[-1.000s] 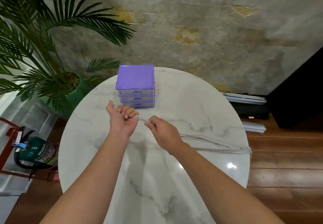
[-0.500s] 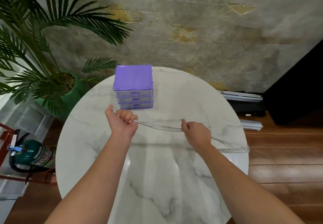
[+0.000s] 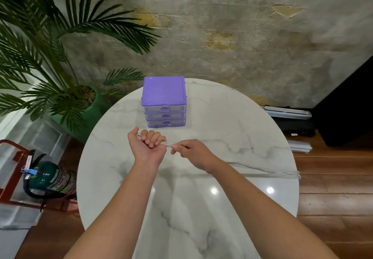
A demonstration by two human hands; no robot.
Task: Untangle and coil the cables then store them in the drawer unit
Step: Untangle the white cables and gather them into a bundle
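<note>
A bundle of thin grey-white cables (image 3: 268,171) runs across the round marble table (image 3: 232,129) and over its right edge. My left hand (image 3: 148,145) grips one end of the bundle in a fist, just in front of the purple drawer unit (image 3: 163,101). Close beside it, my right hand (image 3: 191,153) pinches the same cables between thumb and fingers. The stretch under my right hand and wrist is hidden. All three drawers of the unit are closed.
A potted palm (image 3: 60,61) in a green pot stands left of the table. A green fire extinguisher (image 3: 48,180) in a red stand sits on the floor at left. Black and grey items (image 3: 290,119) lie on the wooden floor at right, by a plaster wall.
My right hand slid out along the cables to the right, then came back next to my left hand. My left hand kept its grip in place.
</note>
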